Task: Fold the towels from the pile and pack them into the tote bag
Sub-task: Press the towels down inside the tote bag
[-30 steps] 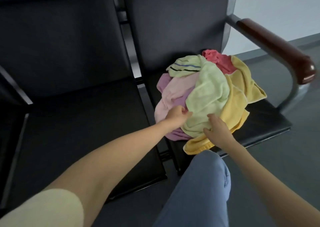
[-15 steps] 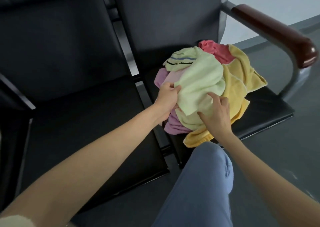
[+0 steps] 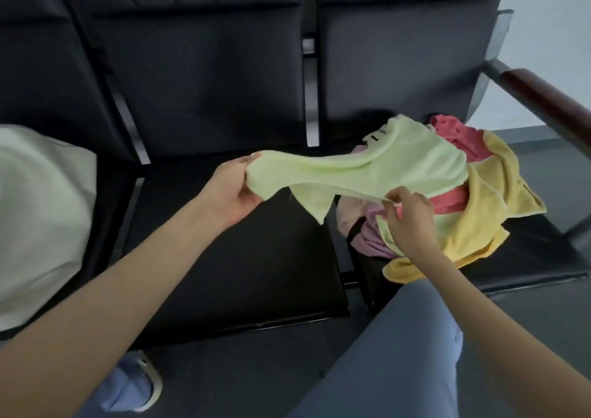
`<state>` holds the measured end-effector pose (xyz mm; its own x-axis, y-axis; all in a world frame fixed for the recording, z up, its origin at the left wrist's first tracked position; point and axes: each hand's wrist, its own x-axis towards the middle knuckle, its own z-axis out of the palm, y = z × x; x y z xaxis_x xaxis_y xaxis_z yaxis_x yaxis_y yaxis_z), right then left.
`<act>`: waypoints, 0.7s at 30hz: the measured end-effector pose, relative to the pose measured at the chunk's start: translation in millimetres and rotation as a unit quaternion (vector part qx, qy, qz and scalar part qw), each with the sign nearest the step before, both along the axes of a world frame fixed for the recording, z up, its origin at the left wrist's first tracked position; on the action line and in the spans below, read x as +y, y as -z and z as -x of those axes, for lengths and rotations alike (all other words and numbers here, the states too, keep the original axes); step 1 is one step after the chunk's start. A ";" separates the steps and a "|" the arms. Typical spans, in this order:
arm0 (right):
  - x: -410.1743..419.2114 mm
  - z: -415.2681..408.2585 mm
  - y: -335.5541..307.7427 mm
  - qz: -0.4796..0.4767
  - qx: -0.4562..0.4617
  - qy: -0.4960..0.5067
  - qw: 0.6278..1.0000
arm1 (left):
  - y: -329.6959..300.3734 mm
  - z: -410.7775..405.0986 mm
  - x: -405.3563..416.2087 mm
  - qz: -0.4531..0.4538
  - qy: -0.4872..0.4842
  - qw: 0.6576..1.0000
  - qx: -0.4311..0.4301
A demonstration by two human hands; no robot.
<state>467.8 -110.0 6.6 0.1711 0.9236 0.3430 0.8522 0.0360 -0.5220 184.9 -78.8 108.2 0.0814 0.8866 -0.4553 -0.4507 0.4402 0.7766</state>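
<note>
A light green towel (image 3: 377, 168) is stretched out to the left from the towel pile (image 3: 479, 200) on the right black seat. My left hand (image 3: 233, 190) grips the towel's left end above the middle seat. My right hand (image 3: 409, 219) pinches its lower edge next to the pile. The pile holds a yellow towel (image 3: 492, 213), a red towel (image 3: 460, 136) and a pink-purple towel (image 3: 364, 226). A white cloth thing (image 3: 41, 219), perhaps the tote bag, lies on the left seat.
A row of black padded seats (image 3: 243, 251) with tall backrests runs across the view. A dark wooden armrest (image 3: 550, 104) stands at the right. My blue-trousered knee (image 3: 409, 347) and a shoe (image 3: 140, 389) are over the grey floor.
My left hand has pulled the green towel off the pile, leftward over the middle seat. My right hand now pinches its edge. The view has swung left, revealing the white cloth.
</note>
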 end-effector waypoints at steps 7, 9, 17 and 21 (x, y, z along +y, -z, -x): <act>-26.1 60.5 -6.4 0.099 -0.055 -0.163 0.980 | 34.8 99.8 -36.4 0.075 -0.162 0.984 0.016; -37.4 74.7 -0.1 0.110 -0.063 -0.210 0.970 | 45.9 125.8 -47.8 0.072 -0.173 0.982 0.023; -67.9 137.8 39.8 0.192 0.023 -0.263 0.945 | 113.9 203.8 -76.6 0.149 -0.286 0.947 0.005; -84.6 165.5 59.4 0.216 0.052 -0.270 0.937 | 144.6 213.4 -82.7 0.196 -0.284 0.938 0.027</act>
<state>302.3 -194.6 -52.9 -0.3490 0.9341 -0.0754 0.7142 0.2131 -0.6667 -28.5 -161.5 -36.4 -0.3859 0.5438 -0.7452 -0.6629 0.3984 0.6340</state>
